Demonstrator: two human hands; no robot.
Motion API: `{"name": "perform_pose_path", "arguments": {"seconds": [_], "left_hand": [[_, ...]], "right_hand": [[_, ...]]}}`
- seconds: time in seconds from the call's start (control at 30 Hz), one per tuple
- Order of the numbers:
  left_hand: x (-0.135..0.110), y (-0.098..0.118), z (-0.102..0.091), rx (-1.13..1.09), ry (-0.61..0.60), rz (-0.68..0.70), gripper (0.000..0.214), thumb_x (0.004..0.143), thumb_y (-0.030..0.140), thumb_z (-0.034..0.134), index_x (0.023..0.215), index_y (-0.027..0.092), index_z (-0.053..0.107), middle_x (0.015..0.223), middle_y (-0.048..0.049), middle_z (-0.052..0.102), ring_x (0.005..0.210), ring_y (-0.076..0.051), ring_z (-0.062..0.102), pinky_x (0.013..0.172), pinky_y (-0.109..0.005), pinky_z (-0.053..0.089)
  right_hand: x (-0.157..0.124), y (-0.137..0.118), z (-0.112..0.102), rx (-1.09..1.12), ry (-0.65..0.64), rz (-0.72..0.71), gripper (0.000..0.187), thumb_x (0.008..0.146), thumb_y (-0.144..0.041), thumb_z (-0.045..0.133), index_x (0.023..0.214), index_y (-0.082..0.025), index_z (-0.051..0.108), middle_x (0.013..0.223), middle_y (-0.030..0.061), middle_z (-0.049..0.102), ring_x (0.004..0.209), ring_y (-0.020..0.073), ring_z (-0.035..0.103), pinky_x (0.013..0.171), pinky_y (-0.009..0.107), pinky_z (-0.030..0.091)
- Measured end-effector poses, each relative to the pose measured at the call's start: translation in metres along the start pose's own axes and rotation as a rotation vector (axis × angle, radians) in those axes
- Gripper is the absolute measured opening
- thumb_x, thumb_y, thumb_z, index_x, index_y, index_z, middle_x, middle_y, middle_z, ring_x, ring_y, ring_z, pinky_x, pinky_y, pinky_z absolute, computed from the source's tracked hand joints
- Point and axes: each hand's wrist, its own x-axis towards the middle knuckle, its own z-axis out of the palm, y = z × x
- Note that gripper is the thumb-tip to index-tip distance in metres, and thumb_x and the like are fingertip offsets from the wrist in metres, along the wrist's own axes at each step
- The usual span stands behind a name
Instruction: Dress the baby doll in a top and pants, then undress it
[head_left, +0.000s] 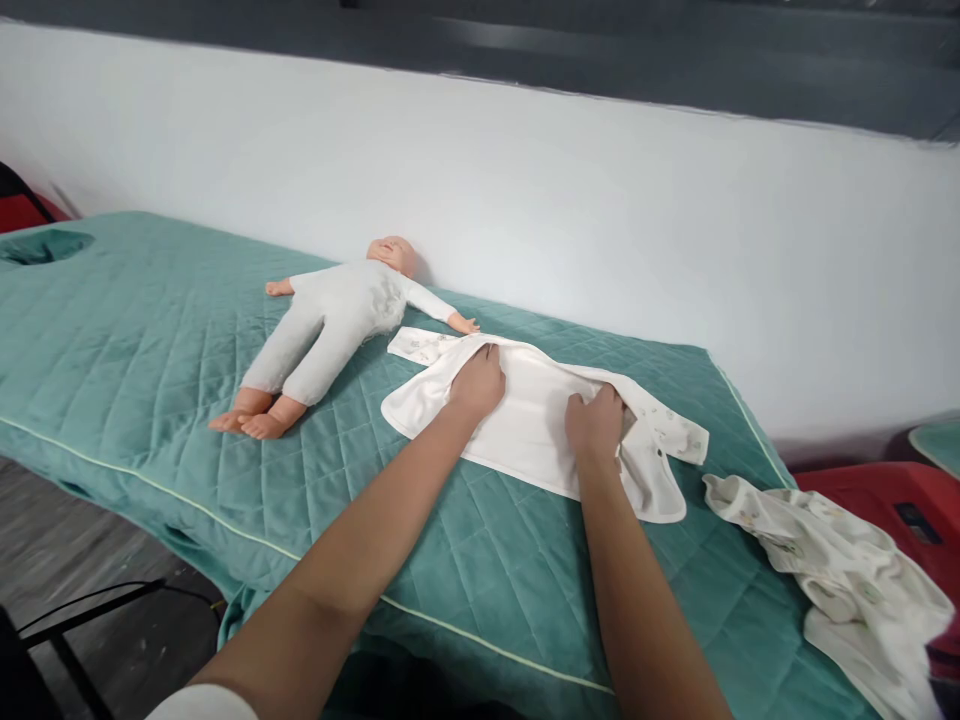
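Observation:
A white baby jacket (529, 410) lies spread open on the green quilted bed cover, its plain inner side up and its printed sleeves out to each side. My left hand (480, 382) is closed on the cloth near the collar on the left. Over on the right, my right hand (596, 422) has its fingers curled round the jacket's front, close to the right sleeve; its fingertips are partly hidden. A baby doll (345, 305) in a white body lies on its back to the left, one hand almost at the jacket's upper edge.
The green quilted cover (480, 590) drapes over the bed's front edge. A crumpled white printed garment (855, 580) hangs over the right corner, by a red chair (877, 495). Behind the bed rises a white wall (600, 220). A dark metal frame (82, 620) stands at lower left.

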Motion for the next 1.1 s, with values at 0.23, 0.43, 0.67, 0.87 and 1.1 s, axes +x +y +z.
{"name": "perform_pose_path", "arguments": {"seconds": [0.23,0.43,0.67,0.87,1.1], "left_hand": [[-0.021,0.009,0.003,0.067,-0.087,0.032,0.052,0.103,0.030,0.035,0.143,0.000,0.047,0.153,-0.0242,0.046,0.146,-0.031,0.040,0.120,-0.044,0.033],[-0.054,0.011,0.000,0.126,-0.138,0.128,0.067,0.104,0.043,0.028,0.152,-0.002,0.037,0.163,-0.0221,0.029,0.155,-0.032,0.023,0.127,-0.047,0.019],[-0.103,0.008,-0.015,0.111,-0.093,0.195,0.059,0.105,0.044,0.025,0.152,0.013,0.044,0.163,-0.0125,0.034,0.153,-0.031,0.028,0.125,-0.049,0.027],[-0.144,0.001,-0.033,0.099,-0.032,0.255,0.054,0.105,0.045,0.029,0.150,0.020,0.049,0.161,-0.0094,0.039,0.152,-0.030,0.031,0.122,-0.052,0.031],[-0.184,-0.012,-0.054,0.086,-0.030,0.261,0.050,0.106,0.045,0.031,0.150,0.027,0.048,0.161,-0.0046,0.039,0.150,-0.028,0.035,0.122,-0.056,0.031]], "right_hand": [[-0.020,-0.002,0.005,-0.254,-0.067,-0.317,0.053,0.092,-0.020,0.036,0.135,0.006,0.054,0.148,0.0267,0.051,0.143,0.0316,0.039,0.120,0.042,0.025],[-0.039,-0.008,0.004,-0.388,-0.198,-0.426,0.058,0.102,-0.034,0.031,0.148,0.000,0.045,0.158,0.0243,0.039,0.149,0.0318,0.032,0.122,0.047,0.018],[-0.059,-0.001,-0.008,-0.440,-0.308,-0.408,0.066,0.105,-0.048,0.026,0.158,-0.009,0.033,0.166,0.0196,0.024,0.154,0.0351,0.021,0.122,0.055,0.018],[-0.092,0.011,-0.025,-0.489,-0.243,-0.445,0.066,0.104,-0.050,0.033,0.158,-0.012,0.035,0.164,0.0235,0.027,0.153,0.0364,0.024,0.121,0.051,0.022],[-0.133,0.029,-0.051,-0.501,-0.229,-0.385,0.065,0.104,-0.051,0.032,0.157,-0.015,0.037,0.164,0.0206,0.028,0.154,0.0343,0.024,0.121,0.055,0.025]]}}
